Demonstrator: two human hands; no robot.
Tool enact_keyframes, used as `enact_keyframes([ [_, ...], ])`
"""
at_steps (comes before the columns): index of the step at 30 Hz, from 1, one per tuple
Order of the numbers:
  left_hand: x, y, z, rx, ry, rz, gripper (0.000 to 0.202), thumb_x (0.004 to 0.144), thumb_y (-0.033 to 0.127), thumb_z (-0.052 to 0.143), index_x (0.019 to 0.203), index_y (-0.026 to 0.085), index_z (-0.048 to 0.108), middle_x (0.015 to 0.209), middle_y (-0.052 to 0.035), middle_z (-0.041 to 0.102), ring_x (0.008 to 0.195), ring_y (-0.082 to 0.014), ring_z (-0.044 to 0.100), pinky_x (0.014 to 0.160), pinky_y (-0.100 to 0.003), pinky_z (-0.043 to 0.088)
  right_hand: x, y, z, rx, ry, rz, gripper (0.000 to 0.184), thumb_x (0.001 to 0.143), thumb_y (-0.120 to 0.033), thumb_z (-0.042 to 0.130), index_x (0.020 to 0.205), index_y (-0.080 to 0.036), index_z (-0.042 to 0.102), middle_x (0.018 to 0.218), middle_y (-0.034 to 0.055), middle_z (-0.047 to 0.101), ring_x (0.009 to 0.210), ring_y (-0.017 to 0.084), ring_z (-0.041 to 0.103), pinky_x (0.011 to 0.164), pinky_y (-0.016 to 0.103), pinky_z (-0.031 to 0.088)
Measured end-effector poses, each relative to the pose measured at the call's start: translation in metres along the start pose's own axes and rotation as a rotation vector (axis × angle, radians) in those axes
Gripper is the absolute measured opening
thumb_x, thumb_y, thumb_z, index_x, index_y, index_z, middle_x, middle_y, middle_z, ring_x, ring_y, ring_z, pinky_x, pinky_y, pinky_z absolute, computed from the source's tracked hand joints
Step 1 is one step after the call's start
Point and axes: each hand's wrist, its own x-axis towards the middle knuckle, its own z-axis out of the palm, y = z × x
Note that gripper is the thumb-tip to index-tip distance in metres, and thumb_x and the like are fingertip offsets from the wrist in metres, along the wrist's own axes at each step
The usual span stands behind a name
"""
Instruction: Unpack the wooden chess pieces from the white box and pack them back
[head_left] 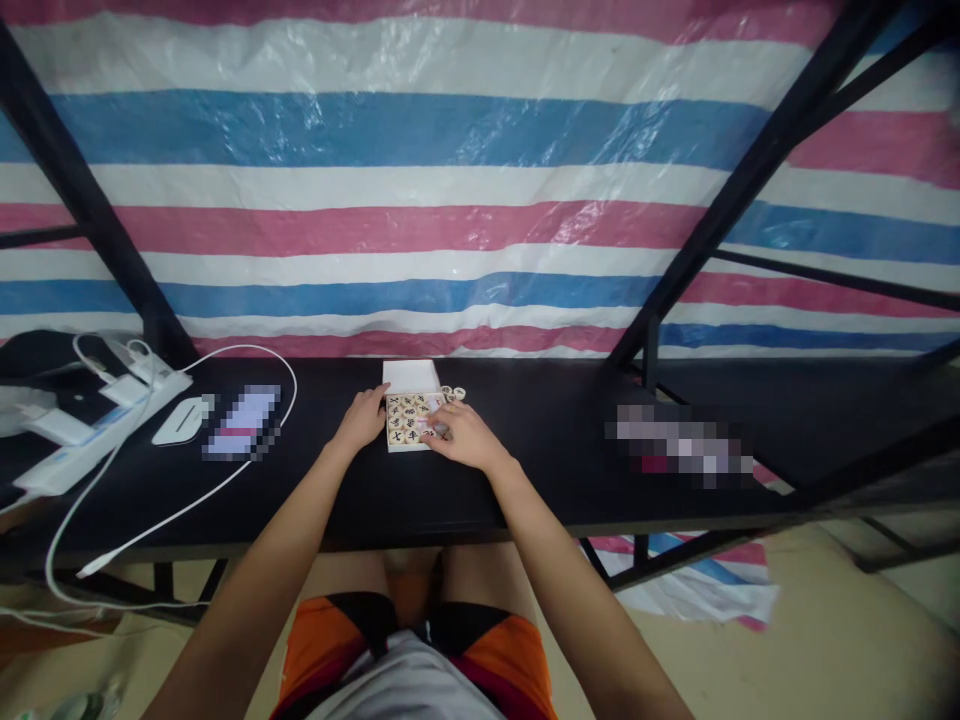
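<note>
A small white box (410,377) lies on the black table (540,450), its lid propped open behind it. Inside it lie several round wooden game pieces (406,414) with dark characters. My left hand (363,418) rests against the box's left side, fingers curled on its edge. My right hand (463,436) is at the box's right front corner, its fingertips pinched on one piece at the box edge. Two or three more pieces (453,393) sit loose on the table just right of the box.
A white power strip (90,440) with plugs and white cables (247,352) sits at the left, beside a white mouse (178,421) and a blurred flat item (241,424). Another blurred item (682,447) lies at the right. Black frame bars (739,180) rise behind; a striped tarp hangs beyond.
</note>
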Motion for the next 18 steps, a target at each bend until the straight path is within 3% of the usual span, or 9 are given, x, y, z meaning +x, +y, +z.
enact_keyframes([
  [6,-0.001,-0.001,-0.003,-0.049,0.046,-0.069,0.055,0.084,0.014,0.045,0.139,0.016,0.041,0.116,-0.0124,0.06,0.107,-0.0247,0.055,0.094,-0.039,0.044,0.0,-0.005,0.0,0.001,0.018,-0.066,0.022,0.082,-0.04,0.064,0.085,-0.019,0.067,0.088,0.0052,0.066,0.091,0.018,0.057,0.092,0.032,0.041],
  [12,-0.002,-0.001,-0.006,-0.03,0.045,-0.103,0.049,0.084,0.018,0.046,0.133,0.017,0.047,0.115,-0.0124,0.061,0.106,-0.0269,0.055,0.09,-0.04,0.046,0.0,-0.007,-0.004,0.032,0.069,0.005,0.021,0.084,-0.035,0.058,0.095,-0.019,0.067,0.089,0.0054,0.066,0.093,0.019,0.058,0.093,0.032,0.042],
  [15,-0.002,-0.001,-0.007,-0.027,0.043,-0.119,0.047,0.084,0.018,0.046,0.131,0.017,0.05,0.113,-0.0115,0.061,0.105,-0.027,0.055,0.09,-0.039,0.046,-0.001,0.007,-0.007,0.061,0.219,0.17,0.024,0.084,-0.032,0.054,0.102,-0.019,0.065,0.098,0.0074,0.065,0.099,0.02,0.056,0.092,0.033,0.043],
  [18,-0.001,-0.001,-0.007,-0.024,0.037,-0.113,0.046,0.084,0.019,0.046,0.129,0.017,0.052,0.111,-0.0111,0.062,0.103,-0.0264,0.056,0.089,-0.039,0.047,-0.006,0.034,-0.006,0.061,0.353,0.46,0.033,0.081,-0.026,0.053,0.112,-0.016,0.059,0.1,0.0082,0.065,0.093,0.02,0.058,0.089,0.034,0.045],
])
